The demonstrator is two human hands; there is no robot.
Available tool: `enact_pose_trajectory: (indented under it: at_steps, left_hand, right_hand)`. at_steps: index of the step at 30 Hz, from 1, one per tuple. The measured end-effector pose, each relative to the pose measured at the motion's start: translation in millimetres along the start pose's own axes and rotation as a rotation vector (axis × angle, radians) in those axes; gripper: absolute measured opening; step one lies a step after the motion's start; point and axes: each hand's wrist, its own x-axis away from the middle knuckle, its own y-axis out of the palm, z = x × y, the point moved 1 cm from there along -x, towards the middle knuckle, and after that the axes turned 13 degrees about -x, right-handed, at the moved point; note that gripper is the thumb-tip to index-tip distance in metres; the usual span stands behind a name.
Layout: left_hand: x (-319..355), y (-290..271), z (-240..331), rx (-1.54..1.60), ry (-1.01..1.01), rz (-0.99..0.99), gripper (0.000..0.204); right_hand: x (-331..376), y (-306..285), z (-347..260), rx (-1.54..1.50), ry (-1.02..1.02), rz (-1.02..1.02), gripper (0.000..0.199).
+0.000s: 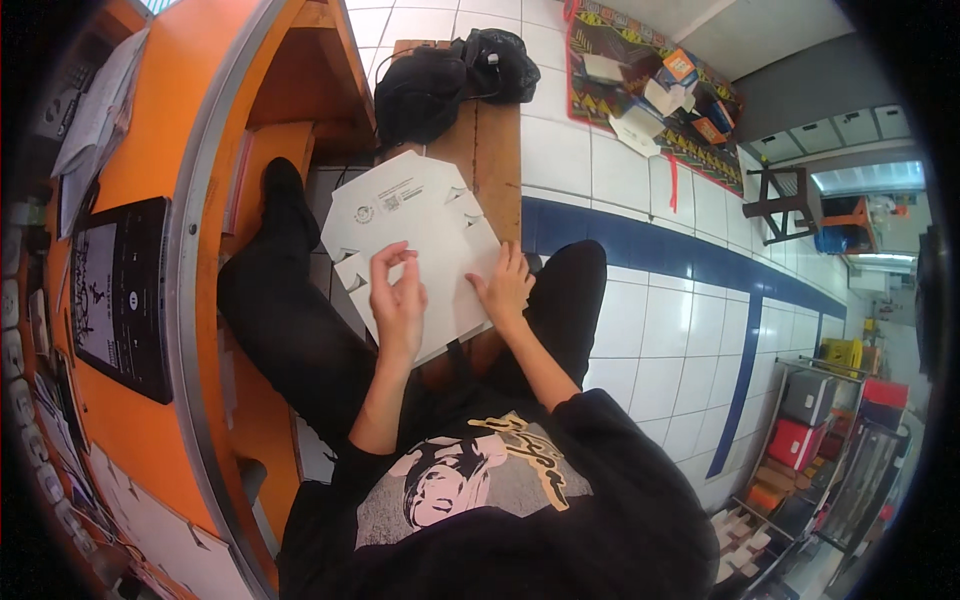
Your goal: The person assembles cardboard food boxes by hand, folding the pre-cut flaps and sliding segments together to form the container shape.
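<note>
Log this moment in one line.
left hand: fingers curled, over white cardboard; right hand: spread at cardboard's right edge; bench: black bags at far end

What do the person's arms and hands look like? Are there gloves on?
No gloves! The left hand and right hand are bare, and so are the forearms. Black sleeves cover the upper arms. They belong to a black shirt with a grey, pink and black picture and curly yellowish lettering on the front.

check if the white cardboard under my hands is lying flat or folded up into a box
Flat: the white cardboard shows one broad face with no walls standing up, and the right hand touches its right side.
</note>
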Motion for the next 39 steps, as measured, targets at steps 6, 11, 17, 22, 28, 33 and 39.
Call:
enact_pose_trajectory:
  at_steps: [6, 11, 17, 22, 28, 33, 39]
  left_hand:
    - [0.4, 21.4, -36.9, 0.052, -0.224, -0.273, 0.034]
    - [-1.6, 29.0, -52.3, 0.064, -0.270, -0.290, 0.039]
    - [-2.0, 28.6, -51.6, 0.035, -0.251, -0.290, 0.040]
    - [-0.5, 28.5, -48.8, 0.038, -0.244, -0.298, 0.040]
    - [0.2, 29.2, -50.4, 0.032, -0.235, -0.294, 0.039]
    - [0.6, 28.1, -47.6, 0.011, -0.235, -0.299, 0.038]
    - [-0.7, 26.5, -50.5, -0.014, -0.208, -0.281, 0.038]
  right_hand:
    - [-8.6, -7.8, 3.8, -0.042, -0.413, 0.218, 0.045]
    - [-12.2, -8.7, 6.6, -0.187, -0.344, 0.149, 0.037]
    - [-19.6, -1.0, 19.3, -0.172, -0.357, 0.166, 0.037]
    - [-18.9, -0.1, 17.8, -0.078, -0.437, 0.324, 0.033]
    - [-19.6, -4.3, 13.6, -0.318, -0.253, 0.123, 0.043]
    - [-21.6, 3.3, 4.9, -0.265, -0.125, 0.164, 0.052]
    - [-23.6, 2.2, 6.2, -0.129, -0.308, 0.279, 0.042]
